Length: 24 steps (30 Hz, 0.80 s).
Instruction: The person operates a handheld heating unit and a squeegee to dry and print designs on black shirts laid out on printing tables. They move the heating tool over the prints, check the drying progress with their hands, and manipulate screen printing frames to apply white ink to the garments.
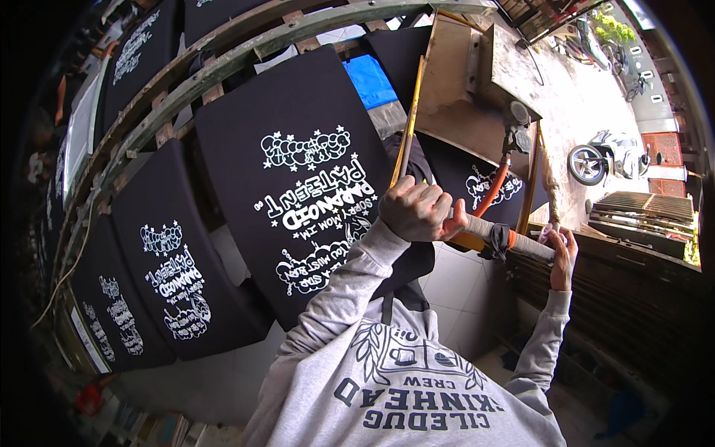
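Note:
Both sleeves are light grey. My left hand (pixel 423 210) is closed on the handle frame at the bottom of a yellow rail (pixel 410 115), where it meets a grey-wrapped crossbar (pixel 484 231) with an orange band. My right hand (pixel 561 257) grips the crossbar's right end. The frame carries an open-sided metal box (pixel 447 97) with a metal fitting (pixel 519 123) and orange hose (pixel 491 190). Just left of my left hand lies a large black fabric panel (pixel 275 104) printed in white. Another printed dark panel (pixel 454 164) shows beneath the metal box.
More printed black panels (pixel 141 201) line wooden rails (pixel 186 82) to the left, with a blue sheet (pixel 370 80) between rails. Pale tiled floor (pixel 454 283) shows below. At right are slatted wooden racks (pixel 640 216), a dark ledge (pixel 625 276) and a parked motorbike (pixel 607 160) outside.

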Motion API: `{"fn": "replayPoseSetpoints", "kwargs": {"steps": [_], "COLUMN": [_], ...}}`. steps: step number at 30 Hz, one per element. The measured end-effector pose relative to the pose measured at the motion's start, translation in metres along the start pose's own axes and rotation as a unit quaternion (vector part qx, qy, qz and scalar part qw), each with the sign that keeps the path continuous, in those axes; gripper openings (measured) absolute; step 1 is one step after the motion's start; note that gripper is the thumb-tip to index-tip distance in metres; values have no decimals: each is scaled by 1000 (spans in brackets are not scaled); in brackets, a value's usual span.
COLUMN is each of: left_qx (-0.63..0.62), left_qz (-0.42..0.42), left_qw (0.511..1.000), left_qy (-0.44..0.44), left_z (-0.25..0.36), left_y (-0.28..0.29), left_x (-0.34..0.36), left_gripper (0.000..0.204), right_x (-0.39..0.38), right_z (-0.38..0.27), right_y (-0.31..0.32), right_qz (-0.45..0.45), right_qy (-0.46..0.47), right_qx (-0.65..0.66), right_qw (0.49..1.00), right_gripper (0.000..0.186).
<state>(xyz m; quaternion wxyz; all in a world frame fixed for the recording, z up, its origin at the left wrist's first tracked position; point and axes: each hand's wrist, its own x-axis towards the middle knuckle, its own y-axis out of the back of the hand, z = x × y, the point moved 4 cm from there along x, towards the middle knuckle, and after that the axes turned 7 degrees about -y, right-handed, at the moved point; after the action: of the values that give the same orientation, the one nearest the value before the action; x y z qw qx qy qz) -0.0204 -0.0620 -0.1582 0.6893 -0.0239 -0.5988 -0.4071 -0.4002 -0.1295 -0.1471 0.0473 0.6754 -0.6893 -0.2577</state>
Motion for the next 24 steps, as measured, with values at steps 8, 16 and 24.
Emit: {"fn": "replayPoseSetpoints", "kwargs": {"steps": [8, 16, 24], "left_qx": [3, -16, 22], "left_qz": [-10, -9, -138], "left_qw": [1000, 999, 979], "left_qy": [24, 40, 150], "left_z": [5, 8, 17], "left_y": [-7, -3, -9], "left_x": [-7, -1, 4], "left_gripper": [35, 34, 36], "right_x": [1, 8, 11], "right_z": [3, 21, 25], "right_y": [1, 6, 5], "right_qz": [-3, -1, -27], "right_qy": [12, 10, 18], "right_qx": [19, 123, 159], "right_qw": [1000, 992, 987], "right_gripper": [16, 33, 40]}}
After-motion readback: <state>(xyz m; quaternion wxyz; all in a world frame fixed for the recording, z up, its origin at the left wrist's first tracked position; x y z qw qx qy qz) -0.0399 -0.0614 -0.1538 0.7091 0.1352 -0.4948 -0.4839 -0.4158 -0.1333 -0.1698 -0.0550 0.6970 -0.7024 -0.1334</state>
